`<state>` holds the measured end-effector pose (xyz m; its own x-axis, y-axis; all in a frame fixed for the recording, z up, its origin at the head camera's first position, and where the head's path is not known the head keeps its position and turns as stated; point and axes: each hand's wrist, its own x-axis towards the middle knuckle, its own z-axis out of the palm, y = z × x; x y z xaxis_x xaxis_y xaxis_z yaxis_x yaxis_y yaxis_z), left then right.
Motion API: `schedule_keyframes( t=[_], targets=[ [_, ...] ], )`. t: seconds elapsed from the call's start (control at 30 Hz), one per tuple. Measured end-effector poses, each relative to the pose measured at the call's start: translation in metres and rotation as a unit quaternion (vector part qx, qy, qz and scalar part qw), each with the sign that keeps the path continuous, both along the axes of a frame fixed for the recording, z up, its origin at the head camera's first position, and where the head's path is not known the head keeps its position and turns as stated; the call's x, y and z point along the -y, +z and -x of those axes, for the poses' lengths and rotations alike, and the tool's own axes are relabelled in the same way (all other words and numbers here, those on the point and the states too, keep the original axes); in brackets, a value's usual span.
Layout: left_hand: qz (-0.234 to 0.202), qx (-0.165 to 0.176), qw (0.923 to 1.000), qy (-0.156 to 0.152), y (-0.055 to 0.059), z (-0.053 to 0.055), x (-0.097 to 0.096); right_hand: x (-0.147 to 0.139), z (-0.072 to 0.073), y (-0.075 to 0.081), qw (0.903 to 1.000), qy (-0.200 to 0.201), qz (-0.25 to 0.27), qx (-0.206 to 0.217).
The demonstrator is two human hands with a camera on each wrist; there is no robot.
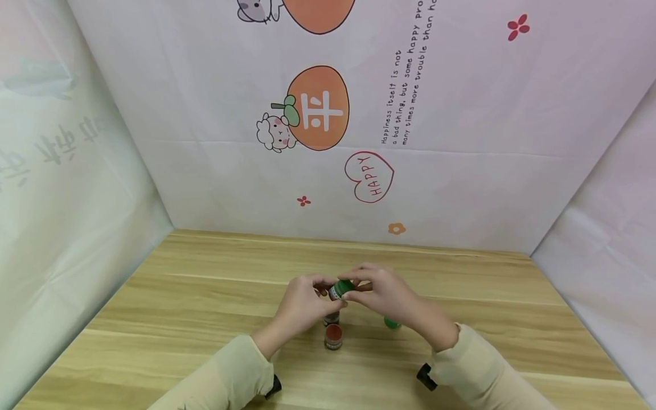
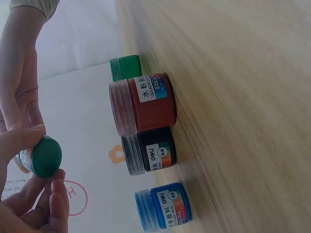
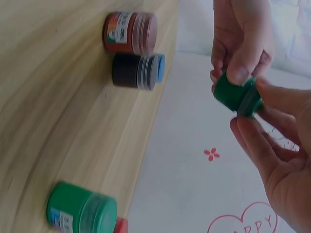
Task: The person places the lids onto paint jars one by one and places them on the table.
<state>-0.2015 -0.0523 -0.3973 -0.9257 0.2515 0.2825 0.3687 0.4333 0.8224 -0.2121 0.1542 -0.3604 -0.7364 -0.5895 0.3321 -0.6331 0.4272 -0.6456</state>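
Between the two hands, raised above the table, is a small dark green paint jar [image 1: 339, 289]. My left hand [image 1: 301, 300] grips the jar's body with thumb and fingers. From the other side, my right hand [image 1: 385, 289] pinches the lid [image 3: 250, 101] by its rim. In the right wrist view the jar [image 3: 230, 93] is tilted, its lid end toward the right hand. The left wrist view shows the jar's rounded green base [image 2: 47, 156]. Whether the lid is loose on the jar, I cannot tell.
On the wooden table [image 1: 215, 319] stand a red-brown paint jar [image 1: 333, 337], a black jar [image 2: 158, 150], a blue jar [image 2: 170, 206] and a brighter green jar [image 3: 73, 208]. Something red [image 3: 121, 225] shows behind the green one. A printed white sheet [image 1: 230, 188] hangs at the back.
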Motion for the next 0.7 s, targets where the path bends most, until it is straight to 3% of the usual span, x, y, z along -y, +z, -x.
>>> schedule_keyframes(
  t=[0.27, 0.47, 0.7],
  targets=[
    [-0.003, -0.018, 0.9998, 0.01, 0.003, 0.0, 0.005, 0.013, -0.005, -0.001, 0.9981, -0.044, -0.011, -0.042],
    [0.013, -0.023, 0.9997, -0.002, 0.009, 0.0, 0.009, 0.015, -0.004, -0.001, 0.9971, -0.033, -0.002, -0.069],
    [0.038, -0.004, 0.9993, -0.001, 0.016, 0.003, 0.018, 0.007, -0.001, 0.001, 0.9934, -0.026, -0.008, -0.112]
  ],
)
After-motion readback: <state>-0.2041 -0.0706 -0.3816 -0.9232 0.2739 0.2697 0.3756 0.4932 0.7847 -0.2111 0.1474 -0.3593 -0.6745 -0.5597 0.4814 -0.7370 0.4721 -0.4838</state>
